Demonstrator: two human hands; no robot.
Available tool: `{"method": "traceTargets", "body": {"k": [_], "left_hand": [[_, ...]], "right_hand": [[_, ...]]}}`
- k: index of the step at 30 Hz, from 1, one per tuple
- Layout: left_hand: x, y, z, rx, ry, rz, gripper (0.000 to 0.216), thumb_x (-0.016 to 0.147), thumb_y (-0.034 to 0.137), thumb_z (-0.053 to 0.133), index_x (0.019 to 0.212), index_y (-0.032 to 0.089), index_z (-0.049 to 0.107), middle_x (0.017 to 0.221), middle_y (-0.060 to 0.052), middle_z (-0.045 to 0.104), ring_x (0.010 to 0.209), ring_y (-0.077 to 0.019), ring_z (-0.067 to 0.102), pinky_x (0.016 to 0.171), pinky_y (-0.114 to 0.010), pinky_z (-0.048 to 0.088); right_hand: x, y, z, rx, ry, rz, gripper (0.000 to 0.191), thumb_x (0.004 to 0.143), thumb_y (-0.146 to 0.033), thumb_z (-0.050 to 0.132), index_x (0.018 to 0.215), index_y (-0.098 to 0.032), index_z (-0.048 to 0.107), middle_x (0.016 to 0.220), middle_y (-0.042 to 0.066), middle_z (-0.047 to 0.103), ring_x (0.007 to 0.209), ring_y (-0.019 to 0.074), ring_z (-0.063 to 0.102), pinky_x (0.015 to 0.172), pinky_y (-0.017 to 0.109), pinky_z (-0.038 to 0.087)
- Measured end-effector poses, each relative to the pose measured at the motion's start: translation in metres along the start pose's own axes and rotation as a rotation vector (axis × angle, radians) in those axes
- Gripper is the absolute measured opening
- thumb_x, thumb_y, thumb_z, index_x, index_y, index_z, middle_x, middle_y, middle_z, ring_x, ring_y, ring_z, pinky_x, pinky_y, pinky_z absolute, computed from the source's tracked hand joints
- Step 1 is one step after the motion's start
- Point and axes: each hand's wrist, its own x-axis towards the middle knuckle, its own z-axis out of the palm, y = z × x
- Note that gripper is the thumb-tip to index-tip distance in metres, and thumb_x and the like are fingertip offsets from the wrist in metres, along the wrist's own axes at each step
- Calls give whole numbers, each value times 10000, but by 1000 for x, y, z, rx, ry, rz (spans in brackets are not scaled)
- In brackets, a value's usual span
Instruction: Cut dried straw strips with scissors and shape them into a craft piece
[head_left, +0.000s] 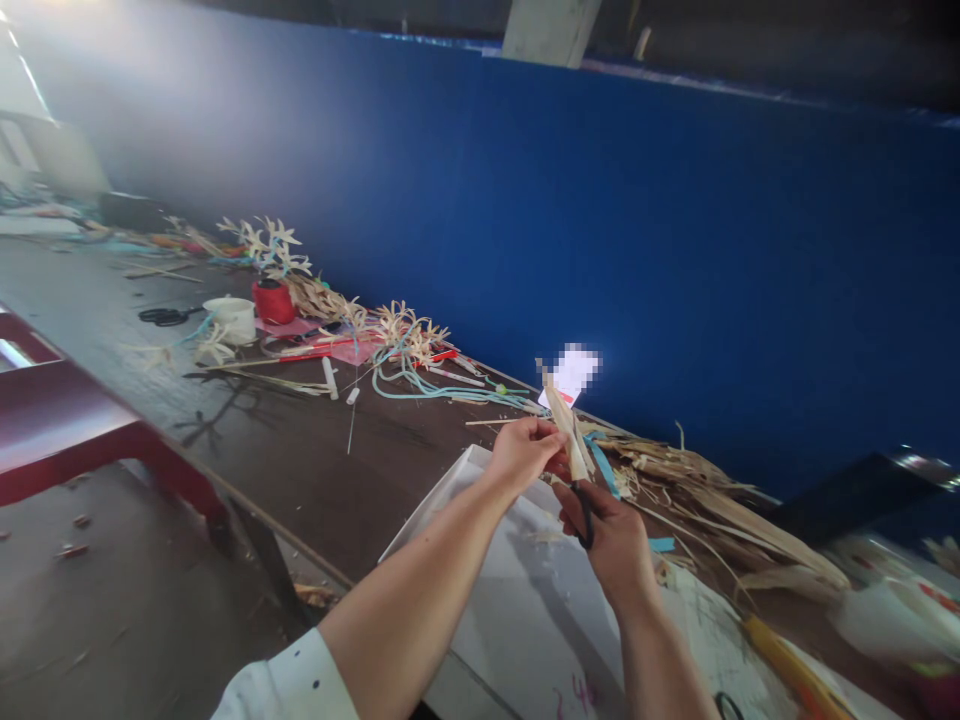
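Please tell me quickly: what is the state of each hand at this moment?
Left hand: closed, pinching a pale dry leaf.
Right hand: closed on the black handle of the scissors.

Gap over counter (367,480), mid-frame, left of box (495,610). Left hand (525,452) and right hand (615,525) fill air by box's far end. Blue panel (637,230) bars far side; cords (442,391), flowers (409,330) clutter centre; husks (705,495) crowd right.

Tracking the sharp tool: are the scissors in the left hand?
No, the right hand grips the scissors by their black handle, while the left hand pinches the pale husk.
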Motion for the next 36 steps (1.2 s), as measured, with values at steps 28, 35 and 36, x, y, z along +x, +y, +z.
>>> {"method": "traceTargets", "body": {"k": [28, 35, 36], "left_hand": [[0, 0, 0, -16, 2, -11, 148, 699, 223, 647, 665, 121, 545, 517, 14, 565, 437, -91, 549, 489, -241, 509], [2, -3, 0, -21, -8, 3, 122, 711, 203, 624, 668, 118, 548, 537, 8, 568, 449, -92, 547, 488, -244, 505], [2, -3, -1, -17, -9, 5, 122, 712, 203, 621, 666, 118, 547, 536, 8, 565, 447, -89, 543, 483, -238, 501]], "right_hand": [[-1, -3, 0, -44, -1, 1, 357, 653, -522, 661, 640, -166, 634, 507, -9, 514, 485, 126, 468, 460, 232, 343], [-1, -3, 1, -2, -2, 12, 341, 657, -496, 668, 705, -159, 660, 505, -13, 511, 481, 121, 456, 457, 235, 335], [0, -1, 1, 10, -8, 23, 339, 653, -490, 674, 720, -157, 666, 510, -10, 519, 487, 124, 463, 460, 237, 338]]}}
